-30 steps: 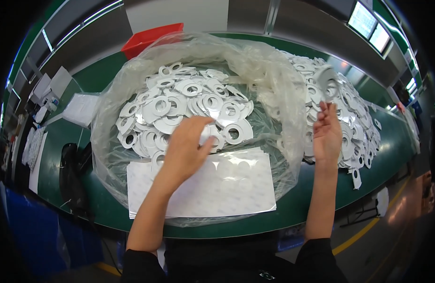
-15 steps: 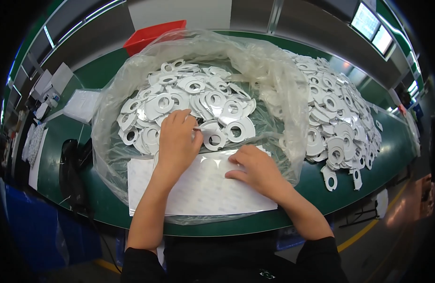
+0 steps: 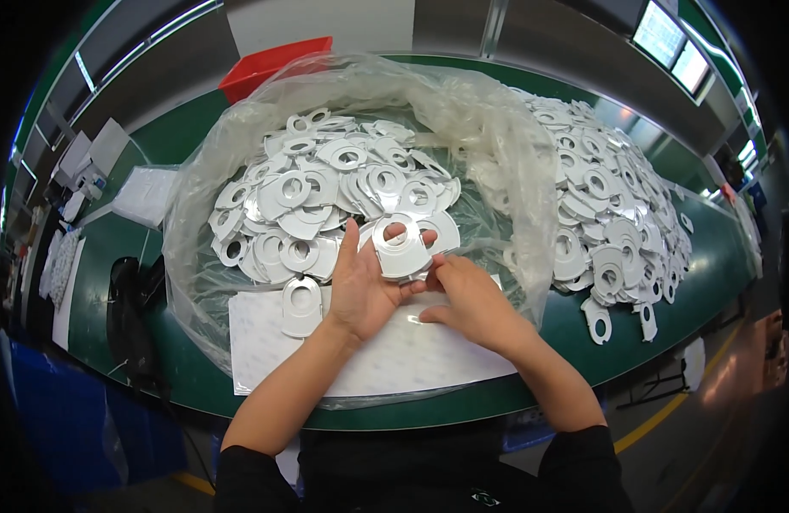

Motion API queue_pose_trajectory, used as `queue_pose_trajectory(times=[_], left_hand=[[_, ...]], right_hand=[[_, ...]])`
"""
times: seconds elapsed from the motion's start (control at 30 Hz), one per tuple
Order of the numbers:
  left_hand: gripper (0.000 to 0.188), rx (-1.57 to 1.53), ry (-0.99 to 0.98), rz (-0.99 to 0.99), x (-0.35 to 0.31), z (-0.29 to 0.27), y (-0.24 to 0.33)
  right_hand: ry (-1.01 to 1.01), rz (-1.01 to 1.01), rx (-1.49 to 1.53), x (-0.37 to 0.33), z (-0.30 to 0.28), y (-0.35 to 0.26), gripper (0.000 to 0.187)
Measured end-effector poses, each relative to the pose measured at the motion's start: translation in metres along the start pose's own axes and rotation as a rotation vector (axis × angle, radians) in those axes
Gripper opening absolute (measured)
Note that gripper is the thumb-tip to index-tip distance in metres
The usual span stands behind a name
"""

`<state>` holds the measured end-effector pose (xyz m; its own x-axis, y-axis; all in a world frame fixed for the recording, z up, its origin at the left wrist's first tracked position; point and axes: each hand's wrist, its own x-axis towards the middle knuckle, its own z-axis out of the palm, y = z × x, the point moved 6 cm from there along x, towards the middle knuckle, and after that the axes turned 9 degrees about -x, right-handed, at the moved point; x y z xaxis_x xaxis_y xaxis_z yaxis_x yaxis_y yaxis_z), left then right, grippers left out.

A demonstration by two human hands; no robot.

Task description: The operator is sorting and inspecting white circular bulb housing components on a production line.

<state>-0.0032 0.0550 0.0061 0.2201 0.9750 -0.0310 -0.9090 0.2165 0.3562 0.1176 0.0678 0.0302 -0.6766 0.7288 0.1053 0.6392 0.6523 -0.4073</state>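
Note:
In my left hand (image 3: 366, 289), palm up, lies a white plastic part (image 3: 400, 249) with a round hole; fingertips show through the hole. My right hand (image 3: 476, 301) is close beside it, its fingertips by the part's lower right corner and its thumb apart from the fingers. Whether those fingertips touch the part I cannot make out. Under both hands is a white sheet (image 3: 412, 363) with faint markings. Another white holed part (image 3: 301, 321) rests on the sheet's upper left. Just beyond is a heap of such parts (image 3: 296, 205).
A clear plastic bag (image 3: 192, 227) spreads open around the heap. More white parts (image 3: 621, 214) are piled to the right on the green table (image 3: 668, 329). At the back stands a red bin (image 3: 275, 68). A black object (image 3: 131, 312) lies on the left.
My left hand has come back from the heap and turned palm up with a white part on it. My right hand has shifted slightly toward that part. The part on the sheet is now uncovered.

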Motion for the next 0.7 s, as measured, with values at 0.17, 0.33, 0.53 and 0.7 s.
queue_pose_trajectory(times=[0.17, 0.33, 0.53, 0.7], left_hand=[[0.063, 0.032, 0.072, 0.004, 0.003, -0.014, -0.006], [0.068, 0.174, 0.114, 0.012, 0.006, -0.015, -0.01], [0.072, 0.276, 0.178, 0.044, 0.005, -0.014, -0.009], [0.074, 0.363, 0.173, 0.035, 0.001, -0.007, -0.013]], right_hand=[[0.027, 0.01, 0.008, -0.01, 0.003, -0.008, 0.025], [0.111, -0.126, -0.102, -0.016, -0.001, -0.018, 0.015], [-0.312, -0.273, 0.415, -0.018, -0.037, -0.028, 0.006], [0.127, -0.024, 0.825, -0.007, -0.053, 0.013, 0.007]])
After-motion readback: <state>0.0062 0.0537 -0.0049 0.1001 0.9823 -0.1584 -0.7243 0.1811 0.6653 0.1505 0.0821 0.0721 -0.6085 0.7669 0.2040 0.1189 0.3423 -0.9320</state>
